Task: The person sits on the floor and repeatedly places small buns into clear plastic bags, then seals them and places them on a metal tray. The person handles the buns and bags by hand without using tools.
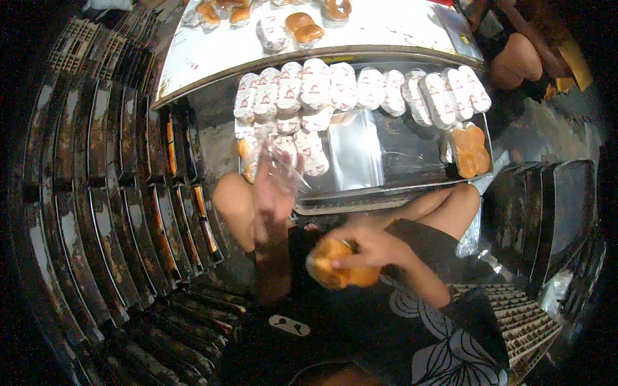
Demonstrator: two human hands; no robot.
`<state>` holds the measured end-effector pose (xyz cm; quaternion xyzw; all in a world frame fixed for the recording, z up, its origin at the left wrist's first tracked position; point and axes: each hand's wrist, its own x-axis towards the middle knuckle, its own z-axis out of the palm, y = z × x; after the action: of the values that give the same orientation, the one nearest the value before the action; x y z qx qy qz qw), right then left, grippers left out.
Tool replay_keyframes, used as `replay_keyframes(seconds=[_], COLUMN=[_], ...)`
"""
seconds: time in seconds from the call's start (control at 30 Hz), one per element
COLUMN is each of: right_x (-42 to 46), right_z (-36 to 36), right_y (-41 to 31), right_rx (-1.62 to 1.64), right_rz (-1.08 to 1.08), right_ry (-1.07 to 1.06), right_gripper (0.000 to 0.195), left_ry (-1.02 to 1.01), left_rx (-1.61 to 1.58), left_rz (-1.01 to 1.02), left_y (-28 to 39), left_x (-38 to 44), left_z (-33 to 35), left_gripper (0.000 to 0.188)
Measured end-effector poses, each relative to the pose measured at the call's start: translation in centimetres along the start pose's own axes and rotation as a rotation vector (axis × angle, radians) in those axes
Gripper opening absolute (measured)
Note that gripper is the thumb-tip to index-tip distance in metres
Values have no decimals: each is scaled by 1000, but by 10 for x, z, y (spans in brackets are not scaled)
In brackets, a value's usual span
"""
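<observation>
My right hand (374, 243) grips a cluster of golden bread buns (364, 276) close to my lap. Motion blurs my left hand (275, 193), which reaches over the near left of a dark metal tray (405, 140). Crumpled clear plastic film (288, 174), seemingly a bag, is in its fingers. Wrapped packs with white printed bases (316, 84) stand in a row along the tray's far side, and more lie near my left hand. A stack of flat clear plastic bags (356, 149) lies mid-tray. At the tray's right end sits another bun cluster (469, 153).
Beyond the tray, a white tabletop (386, 31) carries more wrapped buns (304, 27). Stacked dark baking pans (106, 193) line my left, some with bread inside. Plastic crates (516, 318) and dark pans (545, 217) stand right. Another person's leg (519, 62) shows upper right.
</observation>
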<state>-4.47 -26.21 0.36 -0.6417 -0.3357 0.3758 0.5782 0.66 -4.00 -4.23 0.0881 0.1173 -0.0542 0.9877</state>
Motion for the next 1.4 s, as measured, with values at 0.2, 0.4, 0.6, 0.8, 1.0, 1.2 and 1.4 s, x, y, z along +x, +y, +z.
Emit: replay_keyframes(seconds=[0.2,0.4,0.6,0.8,1.0,1.2,1.4], right_x=[-19,11,19,15,7,18,15], right_z=[-4,-37,-22,5,24,34,49], right_y=[10,-60,-47,-19,17,17,33], right_rx=[312,-680,-318,-143,-132,293,67], right_rz=[108,121,258,290,84,196,50], right_ry=[734,857,983,955,803,757,787], right_gripper=[34,47,99,104,98,84,73], left_ry=[205,0,11,-105,-42,86,65], left_rx=[-63,280,628,611,506,338,242], left_rz=[-33,134,226,150,-52,-168,-240], left_y=[-15,-51,-62,-72,-56,-69,-57], left_x=[0,-28,-40,-39,-47,-59,-58], left_z=[47,46,49,36,-35,-18,-17], left_gripper=[30,54,81,90,76,56,62])
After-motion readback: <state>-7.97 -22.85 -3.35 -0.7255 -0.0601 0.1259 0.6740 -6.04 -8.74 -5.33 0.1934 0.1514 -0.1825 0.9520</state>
